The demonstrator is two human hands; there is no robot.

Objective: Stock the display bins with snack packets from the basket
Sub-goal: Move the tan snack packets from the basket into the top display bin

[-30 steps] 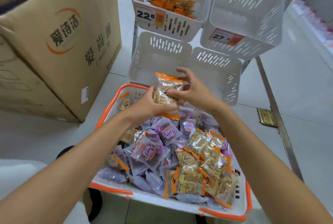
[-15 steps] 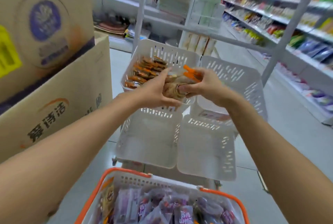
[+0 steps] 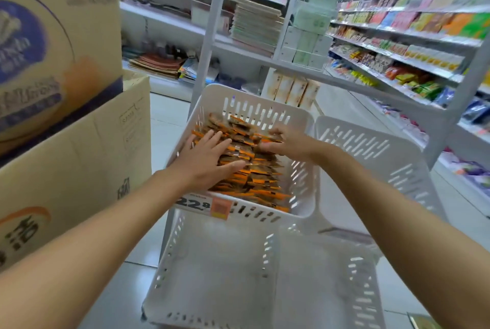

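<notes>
Shop aisle, stocked shelves (image 3: 397, 50) running down the right, stacked cardboard boxes (image 3: 66, 143) close on the left. Between them stands a tiered rack of white slotted bins. Upper left bin (image 3: 254, 100), tilted toward the viewer and carrying a price label (image 3: 204, 205) on its front wall, holds the snack packets (image 3: 252, 169): orange-edged, overlapping in a rough heap that covers most of its floor. Left hand (image 3: 206, 161) lies flat on the near left of the heap, fingers straight and spread, grip released; judged to be pressing the pile down and levelling it so it sits below the rim. Right hand (image 3: 289, 144) rests on the far right of the heap with fingers bent over the packets; cannot tell whether its grip pinches a packet or only steadies the pile. Upper right bin (image 3: 371, 148), just beside the first, shows only bare white plastic inside, as do the two lower bins (image 3: 220, 262) in front. Basket is out of view. Judgement: one bin partly stocked, the others not yet started.
</notes>
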